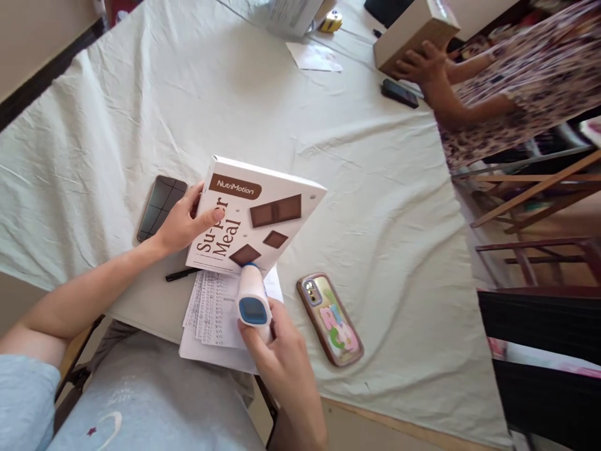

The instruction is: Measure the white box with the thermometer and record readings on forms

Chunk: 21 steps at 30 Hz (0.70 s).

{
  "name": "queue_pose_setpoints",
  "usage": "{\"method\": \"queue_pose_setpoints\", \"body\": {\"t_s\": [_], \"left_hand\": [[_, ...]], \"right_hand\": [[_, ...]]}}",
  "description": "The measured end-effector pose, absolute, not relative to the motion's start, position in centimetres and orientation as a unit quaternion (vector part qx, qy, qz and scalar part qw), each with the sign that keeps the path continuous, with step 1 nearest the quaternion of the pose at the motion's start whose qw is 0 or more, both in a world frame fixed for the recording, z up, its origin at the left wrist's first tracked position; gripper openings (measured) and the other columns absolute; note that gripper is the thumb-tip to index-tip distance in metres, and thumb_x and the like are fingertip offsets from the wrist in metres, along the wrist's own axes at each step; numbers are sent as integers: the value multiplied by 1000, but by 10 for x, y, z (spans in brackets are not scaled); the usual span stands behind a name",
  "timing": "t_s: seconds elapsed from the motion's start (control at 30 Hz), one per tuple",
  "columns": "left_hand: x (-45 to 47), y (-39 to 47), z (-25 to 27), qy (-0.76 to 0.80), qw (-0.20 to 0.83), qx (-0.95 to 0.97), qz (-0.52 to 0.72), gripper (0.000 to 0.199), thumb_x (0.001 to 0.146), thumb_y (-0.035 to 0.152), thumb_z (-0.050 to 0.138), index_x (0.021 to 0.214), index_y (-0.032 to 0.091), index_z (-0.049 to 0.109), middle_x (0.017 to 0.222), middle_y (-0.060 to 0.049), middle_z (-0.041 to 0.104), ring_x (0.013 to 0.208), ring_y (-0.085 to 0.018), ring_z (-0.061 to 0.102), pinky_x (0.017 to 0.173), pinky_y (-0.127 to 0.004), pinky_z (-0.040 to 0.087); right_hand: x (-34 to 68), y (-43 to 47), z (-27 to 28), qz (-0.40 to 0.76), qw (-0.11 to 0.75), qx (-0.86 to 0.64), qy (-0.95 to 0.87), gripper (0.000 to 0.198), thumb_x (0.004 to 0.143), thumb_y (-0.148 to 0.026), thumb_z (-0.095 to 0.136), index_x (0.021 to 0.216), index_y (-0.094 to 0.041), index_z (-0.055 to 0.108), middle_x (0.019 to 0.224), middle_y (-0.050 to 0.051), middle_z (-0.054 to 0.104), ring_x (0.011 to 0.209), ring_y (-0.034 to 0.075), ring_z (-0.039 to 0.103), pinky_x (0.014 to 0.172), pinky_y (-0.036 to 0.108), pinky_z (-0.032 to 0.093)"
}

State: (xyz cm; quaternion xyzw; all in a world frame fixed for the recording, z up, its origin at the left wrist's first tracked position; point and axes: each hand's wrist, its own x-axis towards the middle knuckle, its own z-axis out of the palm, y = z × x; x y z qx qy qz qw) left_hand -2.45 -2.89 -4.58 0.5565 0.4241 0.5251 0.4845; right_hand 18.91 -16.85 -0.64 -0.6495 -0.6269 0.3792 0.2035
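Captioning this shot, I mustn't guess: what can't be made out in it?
- Head view: finger ends of the left grip, hidden behind the white cardboard box with brown lettering.
- Head view: the handle of the white-and-blue handheld device, mostly covered by the right grip; any screen reading, unclear.
- Head view: writing on the white paper sheets, too small; the box hides their top.
- Head view: the head of the co-worker in patterned clothing, cut off by the picture's edge.

A pastel-lettered smartphone (pixel 330 319) lies (back upward) toward the near edge of the cloth-covered surface (pixel 404 250); a slim black device (pixel 399 93) rests by its right edge.
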Motion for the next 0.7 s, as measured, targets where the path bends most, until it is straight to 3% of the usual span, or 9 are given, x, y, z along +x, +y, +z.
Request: {"method": "queue_pose_setpoints", "body": {"t_s": [0.17,0.37,0.57,0.7], "left_hand": [[-25,-28,-45,399,493,555,539,60,73,62,71,114,21,54,110,-7,67,101,-21,64,81,-31,54],[-27,-25,-39,409,495,534,550,61,71,63,72,108,19,53,104,-8,68,91,-20,67,73,-30,56],[-30,-3,-21,422,417,554,584,61,73,64,70,109,21,45,113,-8,62,107,-24,64,86,-37,55],[-32,34,-18,407,400,579,582,74,66,65,76,115,23,39,120,-9,57,119,-26,58,97,-40,51]], "right_hand": [[228,-167,-25,269,157,-667,-677,38,79,-29,52,116,-20,52,109,11,67,98,28,62,80,40,49],[240,-147,-45,127,131,-664,-725,33,77,-16,47,109,-18,56,94,12,66,92,29,60,82,42,46],[231,-129,-54,85,110,-701,-699,32,88,-25,46,116,-13,55,96,16,64,91,32,55,82,44,43],[230,-121,-62,43,145,-722,-676,41,90,-33,47,123,-9,52,104,21,59,99,35,50,86,50,42]]}}
